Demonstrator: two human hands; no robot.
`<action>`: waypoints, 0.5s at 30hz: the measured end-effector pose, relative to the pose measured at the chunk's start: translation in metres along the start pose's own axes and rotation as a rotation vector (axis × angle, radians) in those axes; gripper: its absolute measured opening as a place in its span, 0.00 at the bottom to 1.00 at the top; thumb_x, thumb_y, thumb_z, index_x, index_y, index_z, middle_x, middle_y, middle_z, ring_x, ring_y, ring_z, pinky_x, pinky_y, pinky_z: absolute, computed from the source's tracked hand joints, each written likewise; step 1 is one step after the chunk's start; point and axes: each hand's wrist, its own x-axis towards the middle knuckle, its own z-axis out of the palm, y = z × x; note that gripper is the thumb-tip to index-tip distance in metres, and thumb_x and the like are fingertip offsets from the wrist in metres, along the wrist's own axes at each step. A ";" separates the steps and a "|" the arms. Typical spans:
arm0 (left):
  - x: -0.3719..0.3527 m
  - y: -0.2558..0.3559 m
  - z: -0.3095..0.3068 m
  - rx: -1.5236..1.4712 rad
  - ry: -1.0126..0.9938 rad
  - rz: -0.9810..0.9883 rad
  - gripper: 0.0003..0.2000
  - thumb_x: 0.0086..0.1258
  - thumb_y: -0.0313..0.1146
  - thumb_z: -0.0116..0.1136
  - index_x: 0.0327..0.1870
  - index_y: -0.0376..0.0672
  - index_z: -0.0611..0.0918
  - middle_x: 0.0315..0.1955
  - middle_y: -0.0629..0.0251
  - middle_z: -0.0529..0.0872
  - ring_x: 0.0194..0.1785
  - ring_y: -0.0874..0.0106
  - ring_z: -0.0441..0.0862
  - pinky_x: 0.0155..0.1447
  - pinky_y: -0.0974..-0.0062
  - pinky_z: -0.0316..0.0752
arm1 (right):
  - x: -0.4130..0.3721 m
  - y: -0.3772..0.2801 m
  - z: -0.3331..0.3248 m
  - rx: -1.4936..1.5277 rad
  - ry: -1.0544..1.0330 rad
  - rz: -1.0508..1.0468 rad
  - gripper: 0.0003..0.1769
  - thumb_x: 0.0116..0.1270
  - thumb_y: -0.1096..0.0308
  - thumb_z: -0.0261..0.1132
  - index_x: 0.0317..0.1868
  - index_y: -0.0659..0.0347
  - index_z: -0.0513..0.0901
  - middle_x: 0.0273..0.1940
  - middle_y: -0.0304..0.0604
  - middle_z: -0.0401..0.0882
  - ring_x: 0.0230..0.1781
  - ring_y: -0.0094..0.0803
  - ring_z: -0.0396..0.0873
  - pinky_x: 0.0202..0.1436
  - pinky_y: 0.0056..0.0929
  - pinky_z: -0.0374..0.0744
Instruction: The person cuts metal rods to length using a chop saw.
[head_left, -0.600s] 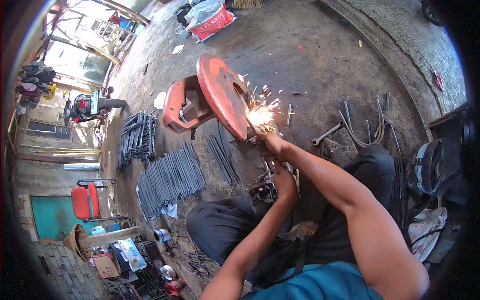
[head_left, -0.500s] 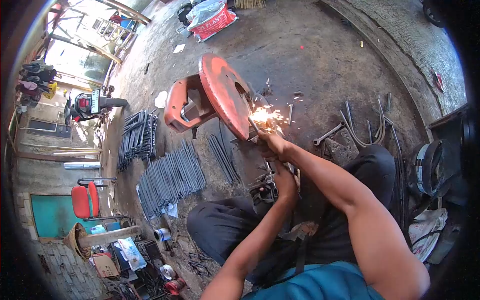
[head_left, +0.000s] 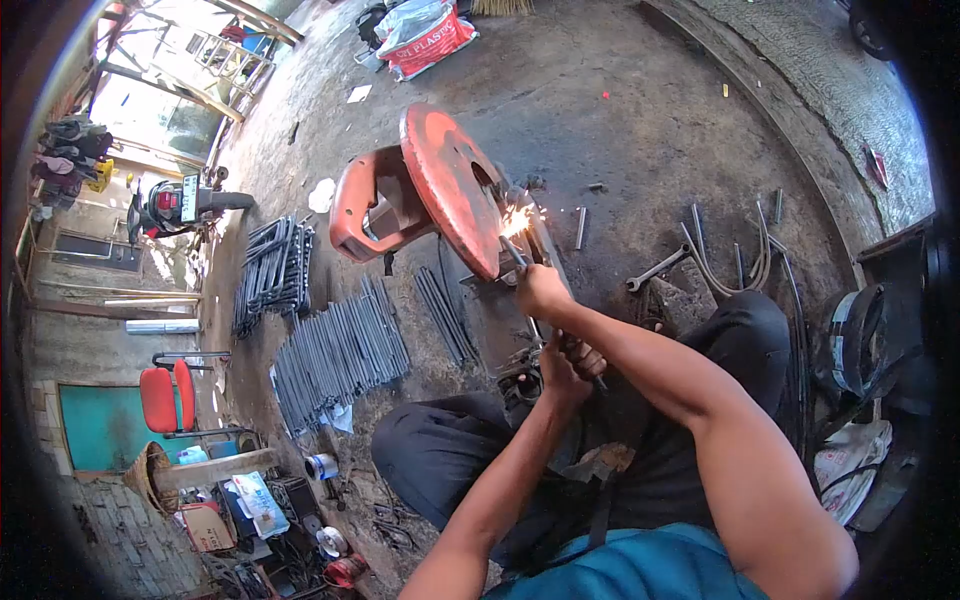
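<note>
An orange-red cut-off saw, with a round blade guard and a loop handle, stands in front of me. Sparks spray from its near side, where the tip of a thin metal rod meets it. My right hand is closed round the rod just behind the sparks. Lower down, my left hand also grips the rod, whose other end pokes out past the fingers. The exact contact point is hidden by glare and the guard.
Many cut rods lie in a flat row to the left, with a smaller bundle beside them. Bent metal frames are stacked beyond. A wrench and curved tubes lie to the right. A motorbike stands far left.
My left hand has slid back along the rod, away from the saw, and my right hand has shifted slightly. The spray of sparks is smaller.
</note>
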 end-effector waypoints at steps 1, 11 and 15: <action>0.000 0.000 0.000 0.046 -0.034 0.017 0.21 0.71 0.52 0.43 0.17 0.54 0.64 0.09 0.77 0.54 0.10 0.78 0.48 0.18 0.76 0.45 | 0.007 0.006 0.007 0.003 0.000 -0.001 0.21 0.69 0.59 0.50 0.38 0.70 0.81 0.41 0.67 0.78 0.48 0.56 0.77 0.50 0.47 0.76; -0.005 -0.012 0.027 0.429 0.553 0.232 0.29 0.64 0.70 0.37 0.23 0.50 0.68 0.11 0.74 0.64 0.09 0.74 0.58 0.15 0.73 0.53 | 0.007 0.018 0.009 0.846 -0.279 0.142 0.22 0.73 0.49 0.46 0.24 0.53 0.66 0.16 0.29 0.53 0.10 0.24 0.52 0.13 0.29 0.57; -0.004 -0.014 0.026 0.478 0.617 0.266 0.29 0.64 0.70 0.36 0.23 0.50 0.69 0.11 0.73 0.65 0.10 0.74 0.61 0.16 0.74 0.55 | -0.003 0.008 -0.002 0.969 -0.417 0.228 0.22 0.74 0.49 0.44 0.22 0.48 0.60 0.16 0.27 0.51 0.11 0.20 0.46 0.14 0.24 0.49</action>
